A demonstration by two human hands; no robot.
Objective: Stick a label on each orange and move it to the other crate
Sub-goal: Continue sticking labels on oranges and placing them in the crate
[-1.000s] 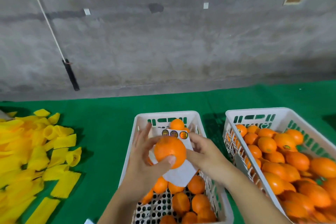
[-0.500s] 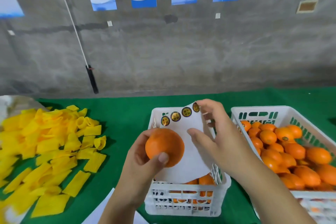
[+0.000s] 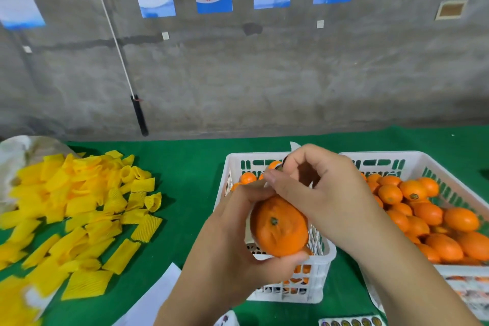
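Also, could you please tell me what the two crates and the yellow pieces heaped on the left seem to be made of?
The middle crate and the right crate look like white moulded plastic, slightly glossy, with slotted walls. The yellow pieces look like soft foam netting, matte and ribbed, several curled into sleeves; the exact material is uncertain.

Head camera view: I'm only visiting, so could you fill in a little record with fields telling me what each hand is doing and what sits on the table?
left hand: grips an orange, stem end toward the camera
right hand: fingers curled above the orange, pinching a sticker sheet, mostly hidden
middle crate: white, few oranges
right crate: white, many oranges, some labelled
table: green cloth
left side: pile of yellow foam sleeves
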